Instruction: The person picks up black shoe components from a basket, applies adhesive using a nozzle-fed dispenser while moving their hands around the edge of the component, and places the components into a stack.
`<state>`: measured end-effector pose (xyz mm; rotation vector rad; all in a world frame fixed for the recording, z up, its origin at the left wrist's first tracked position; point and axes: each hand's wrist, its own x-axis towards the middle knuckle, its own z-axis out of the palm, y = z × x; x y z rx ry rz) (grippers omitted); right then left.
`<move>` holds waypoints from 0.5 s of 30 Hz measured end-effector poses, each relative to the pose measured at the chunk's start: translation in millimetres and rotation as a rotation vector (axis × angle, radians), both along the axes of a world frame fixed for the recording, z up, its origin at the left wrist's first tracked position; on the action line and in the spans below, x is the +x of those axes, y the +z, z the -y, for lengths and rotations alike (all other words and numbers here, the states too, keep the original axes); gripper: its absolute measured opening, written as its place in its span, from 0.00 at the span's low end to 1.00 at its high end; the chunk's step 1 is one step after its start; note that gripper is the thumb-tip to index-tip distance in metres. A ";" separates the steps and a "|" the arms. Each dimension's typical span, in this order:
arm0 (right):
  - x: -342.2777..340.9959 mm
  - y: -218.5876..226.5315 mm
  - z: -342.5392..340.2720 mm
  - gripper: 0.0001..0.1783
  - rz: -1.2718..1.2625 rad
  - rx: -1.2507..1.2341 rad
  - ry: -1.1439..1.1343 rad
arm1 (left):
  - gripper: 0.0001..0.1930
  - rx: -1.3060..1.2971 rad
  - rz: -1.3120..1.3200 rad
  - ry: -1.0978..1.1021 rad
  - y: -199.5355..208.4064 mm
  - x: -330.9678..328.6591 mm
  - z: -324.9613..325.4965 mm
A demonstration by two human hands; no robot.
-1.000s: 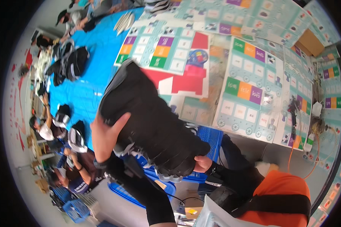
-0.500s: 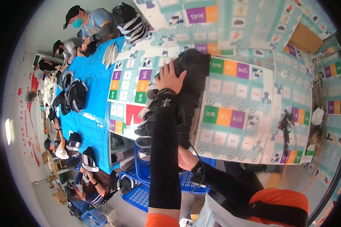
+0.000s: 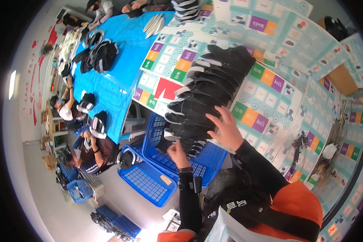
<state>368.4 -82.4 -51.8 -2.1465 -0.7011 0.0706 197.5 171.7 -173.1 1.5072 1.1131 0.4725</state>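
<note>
A long row of black shoe uppers (image 3: 205, 94) with pale grey edges lies nested on the table, its near end reaching over the blue basket (image 3: 153, 135). My left hand (image 3: 178, 155) is at the left of that near end, fingers curled in and fingertips close to a pale edge. Whether it grips anything is hidden. My right hand (image 3: 226, 129) is open, fingers spread, against the right side of the row. More dark uppers show inside the basket, below the row and between my hands.
Printed sheets (image 3: 250, 117) cover the table. A black tool (image 3: 297, 147) lies at right, near a brown carton (image 3: 342, 80). On the blue-covered table (image 3: 125, 40) at left are more uppers (image 3: 99, 56), with people working around it. A blue lid-like tray (image 3: 147, 183) is on the floor.
My left hand has drawn back from the top of the row's far end to its near end. My right hand has come up, fingers spread, to the row's right side. The view has shifted.
</note>
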 end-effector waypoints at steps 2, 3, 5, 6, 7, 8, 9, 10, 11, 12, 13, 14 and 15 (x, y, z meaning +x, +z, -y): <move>6.6 0.4 -14.1 0.45 0.112 -0.149 0.058 | 0.25 -0.517 -0.030 -0.109 26.3 15.4 55.8; 4.3 -8.0 -25.7 0.49 0.090 -0.179 0.073 | 0.26 -0.595 -0.064 -0.152 31.4 20.2 67.6; 1.7 -19.4 -41.8 0.49 0.127 -0.302 0.101 | 0.21 -0.760 0.057 -0.216 18.1 29.7 70.6; -0.3 -22.5 -48.8 0.49 0.161 -0.419 0.107 | 0.18 -0.839 0.144 -0.230 5.6 33.9 68.2; -1.2 -29.9 -50.9 0.49 0.161 -0.420 0.110 | 0.16 -0.829 0.176 -0.177 -1.0 42.6 72.2; -2.0 -36.2 -52.8 0.49 0.167 -0.425 0.131 | 0.14 -0.817 0.206 -0.119 -6.0 47.4 73.0; -0.4 -40.2 -51.0 0.48 0.203 -0.431 0.121 | 0.13 -0.735 0.236 -0.155 -9.7 51.0 71.8; 0.5 -43.8 -48.5 0.47 0.238 -0.434 0.111 | 0.13 -0.738 0.245 -0.138 -11.9 50.0 72.3; 2.2 -44.7 -45.1 0.43 0.233 -0.453 0.124 | 0.12 -0.628 0.248 -0.105 -11.1 51.0 73.4; 4.0 -47.2 -43.4 0.43 0.235 -0.454 0.138 | 0.12 -0.514 0.248 -0.072 -9.3 49.6 73.9; 5.4 -49.8 -43.2 0.42 0.255 -0.445 0.148 | 0.11 -0.470 0.295 -0.047 -6.0 44.9 71.2; 7.6 -51.9 -40.5 0.41 0.274 -0.437 0.148 | 0.10 -0.450 0.321 -0.077 -4.6 33.7 66.5; 7.8 -52.3 -40.2 0.40 0.279 -0.453 0.151 | 0.10 -0.397 0.363 -0.031 -0.6 23.2 62.9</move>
